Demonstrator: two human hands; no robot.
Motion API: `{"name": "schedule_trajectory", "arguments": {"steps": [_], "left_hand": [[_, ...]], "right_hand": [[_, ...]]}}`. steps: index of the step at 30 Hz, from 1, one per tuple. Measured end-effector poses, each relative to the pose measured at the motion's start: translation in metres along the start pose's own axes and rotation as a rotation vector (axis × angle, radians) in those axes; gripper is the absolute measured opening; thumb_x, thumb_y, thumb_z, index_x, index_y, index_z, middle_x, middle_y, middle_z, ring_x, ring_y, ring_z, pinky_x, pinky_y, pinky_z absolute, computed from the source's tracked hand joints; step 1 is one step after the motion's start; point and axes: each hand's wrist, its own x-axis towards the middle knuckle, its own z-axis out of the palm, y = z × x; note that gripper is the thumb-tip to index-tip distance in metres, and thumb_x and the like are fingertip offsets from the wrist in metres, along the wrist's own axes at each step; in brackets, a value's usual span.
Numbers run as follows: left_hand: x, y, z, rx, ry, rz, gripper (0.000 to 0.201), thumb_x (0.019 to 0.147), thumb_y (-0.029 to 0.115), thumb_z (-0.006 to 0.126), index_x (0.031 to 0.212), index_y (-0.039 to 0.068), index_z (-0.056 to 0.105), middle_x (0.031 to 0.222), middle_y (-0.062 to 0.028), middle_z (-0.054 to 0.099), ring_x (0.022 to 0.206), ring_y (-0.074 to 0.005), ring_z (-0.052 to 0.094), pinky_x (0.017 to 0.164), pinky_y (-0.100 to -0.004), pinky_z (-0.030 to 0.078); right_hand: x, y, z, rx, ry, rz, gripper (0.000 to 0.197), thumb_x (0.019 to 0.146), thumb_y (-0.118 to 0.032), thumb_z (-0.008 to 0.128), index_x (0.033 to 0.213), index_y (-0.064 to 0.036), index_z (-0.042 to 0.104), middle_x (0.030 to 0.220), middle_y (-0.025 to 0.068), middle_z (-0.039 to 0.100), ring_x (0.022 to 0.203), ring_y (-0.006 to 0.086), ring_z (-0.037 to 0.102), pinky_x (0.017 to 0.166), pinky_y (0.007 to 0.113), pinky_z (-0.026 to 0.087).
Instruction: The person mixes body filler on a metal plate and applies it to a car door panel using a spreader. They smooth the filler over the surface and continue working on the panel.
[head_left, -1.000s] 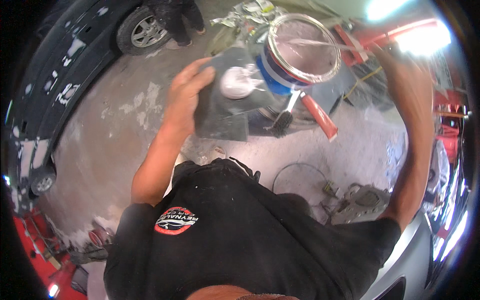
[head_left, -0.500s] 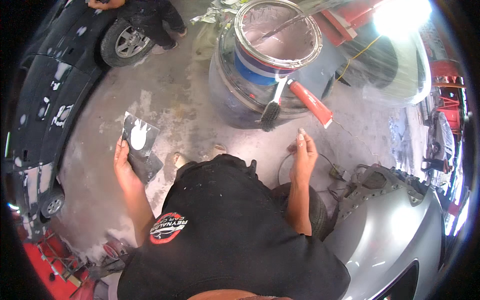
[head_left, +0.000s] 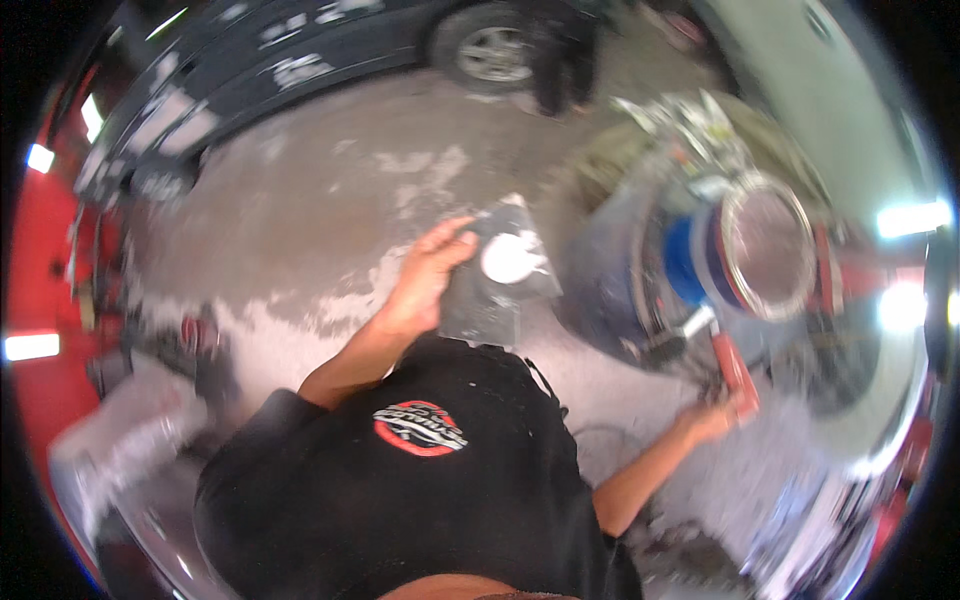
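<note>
My left hand (head_left: pixel 425 275) is closed on the edge of a dark flat board (head_left: pixel 480 312), held tilted in front of my shirt. A white blob of paste (head_left: pixel 512 258) sits on the board. Off to the right, my right hand (head_left: pixel 712 420) has its fingers around the near end of a red tube (head_left: pixel 736 368), blurred by motion. The tube lies on the drum top beside a dark-bristled brush with a white handle (head_left: pixel 680 338). Just behind them stands a blue tin (head_left: pixel 690 262), open at the top, with pale pinkish material inside.
The tin rests on a large dark drum (head_left: pixel 610 270). Crumpled paper and plastic (head_left: pixel 700 135) lie beyond it. A dark car with whitish patches (head_left: pixel 300 60) stands across the far left, and a person in dark trousers (head_left: pixel 560 60) is by its wheel. A pale car body (head_left: pixel 850 130) is at right.
My view has turned left. My right hand has reached out from beside the drum to the red tube's end. My left hand still holds the board, now nearer the middle.
</note>
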Motion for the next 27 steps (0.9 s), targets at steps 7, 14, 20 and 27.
{"name": "schedule_trajectory", "arguments": {"steps": [7,14,20,27], "left_hand": [[-0.022,-0.011,-0.036,-0.247,0.015,0.016,0.026,0.099,0.011,0.061,0.124,0.002,0.059,0.106,-0.0065,0.069,0.093,-0.0142,0.068,0.082,-0.0320,0.058],[-0.026,-0.017,-0.050,-0.266,0.047,0.038,0.028,0.099,0.010,0.060,0.126,0.002,0.058,0.108,-0.0071,0.069,0.095,-0.0152,0.068,0.082,-0.0326,0.059],[-0.078,0.010,-0.138,-0.298,0.124,0.146,0.030,0.100,0.012,0.060,0.128,0.001,0.056,0.112,-0.0081,0.067,0.097,-0.0159,0.067,0.085,-0.0336,0.058],[-0.160,0.017,-0.253,-0.473,0.308,0.258,0.029,0.101,0.012,0.057,0.127,0.000,0.056,0.110,-0.0092,0.067,0.096,-0.0159,0.067,0.085,-0.0337,0.058]], "right_hand": [[0.099,-0.111,-0.057,0.069,-0.042,-0.418,0.061,0.099,-0.033,0.062,0.133,0.0147,0.049,0.124,0.0279,0.060,0.108,0.0352,0.065,0.098,0.044,0.055],[-0.059,-0.125,0.013,-0.107,-0.472,-0.264,0.054,0.100,-0.033,0.058,0.139,0.0034,0.047,0.099,0.0154,0.062,0.079,0.0239,0.061,0.070,0.034,0.053],[-0.197,-0.157,0.111,0.051,-0.942,0.258,0.058,0.100,-0.036,0.062,0.144,-0.0040,0.045,0.090,0.0092,0.062,0.069,0.0152,0.059,0.055,0.026,0.048],[-0.293,-0.026,0.090,-0.012,-1.214,0.849,0.048,0.099,-0.026,0.064,0.139,-0.0054,0.047,0.099,0.0108,0.062,0.080,0.0259,0.062,0.067,0.041,0.052]]}}
